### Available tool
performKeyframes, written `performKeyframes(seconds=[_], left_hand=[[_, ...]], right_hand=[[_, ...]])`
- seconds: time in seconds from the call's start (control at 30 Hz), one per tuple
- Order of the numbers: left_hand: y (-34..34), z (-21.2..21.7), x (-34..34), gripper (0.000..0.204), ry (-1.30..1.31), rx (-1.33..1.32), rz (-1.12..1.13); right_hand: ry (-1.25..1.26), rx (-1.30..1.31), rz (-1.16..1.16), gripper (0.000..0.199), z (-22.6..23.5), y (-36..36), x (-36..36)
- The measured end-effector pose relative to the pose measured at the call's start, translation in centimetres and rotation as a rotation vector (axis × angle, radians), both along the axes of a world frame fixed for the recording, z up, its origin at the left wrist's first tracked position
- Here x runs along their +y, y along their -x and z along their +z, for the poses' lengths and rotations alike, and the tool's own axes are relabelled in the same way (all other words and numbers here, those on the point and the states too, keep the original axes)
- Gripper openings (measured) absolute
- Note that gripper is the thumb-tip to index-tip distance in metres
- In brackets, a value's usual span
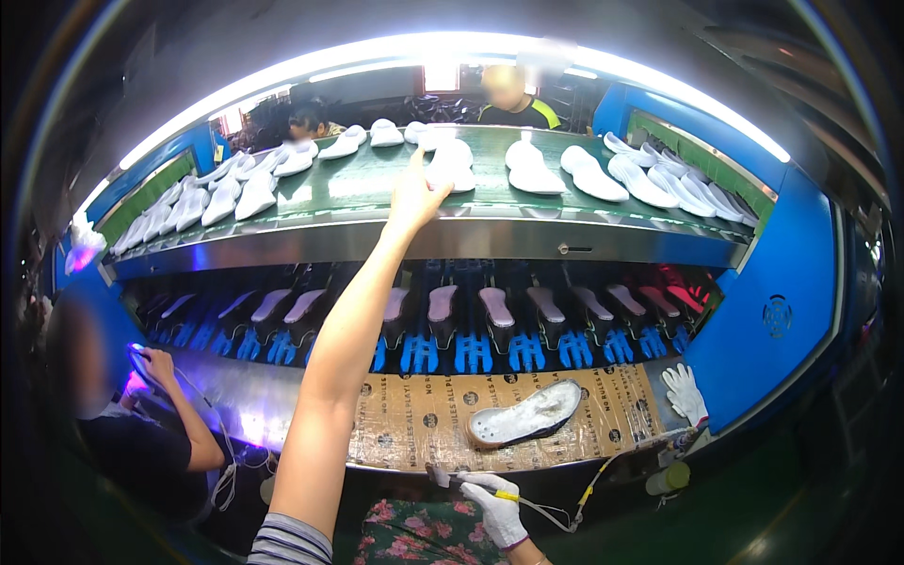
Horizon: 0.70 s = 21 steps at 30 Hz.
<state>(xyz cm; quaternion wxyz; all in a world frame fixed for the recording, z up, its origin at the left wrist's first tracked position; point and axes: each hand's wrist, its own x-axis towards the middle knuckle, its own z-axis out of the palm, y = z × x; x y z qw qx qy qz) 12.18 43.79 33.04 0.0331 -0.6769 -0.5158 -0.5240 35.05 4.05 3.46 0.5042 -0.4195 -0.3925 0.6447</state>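
Observation:
My bare left hand (419, 196) reaches up to the green conveyor belt. Its fingers close on the left edge of a white shoe sole (452, 164) there. Low in front of me, my right hand (501, 513), in a white glove, grips a brush-like tool (443, 476) with a dark head and a thin hose attached. Between the two hands, a shoe sole with a white, wet-looking inside (527, 414) lies on the cardboard-covered ledge (405, 414).
More white soles (532, 168) line the belt (377, 184) on both sides. Below, dark shoe uppers on lasts (496, 306) sit above blue clamps. A spare white glove (685, 394) lies right of the cardboard. A co-worker's hand (158, 365) works at left; people stand beyond the belt.

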Motion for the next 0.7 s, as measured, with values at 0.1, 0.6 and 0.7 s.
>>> performKeyframes(seconds=[0.1,0.6,0.7], left_hand=[[0.9,0.1,1.1,0.099,0.119,-0.089,-0.082],[31.5,-3.4,-12.8,0.032,-0.085,0.219,0.74],[33.9,-7.3,-18.9,0.028,-0.23,-0.01,0.426]], right_hand=[[0.003,-0.041,-0.013,0.022,-0.6,0.4,0.4],[-0.006,-0.061,0.033,0.022,-2.5,2.2,1.1],[0.065,0.051,0.027,0.021,-1.4,2.6,1.3]])
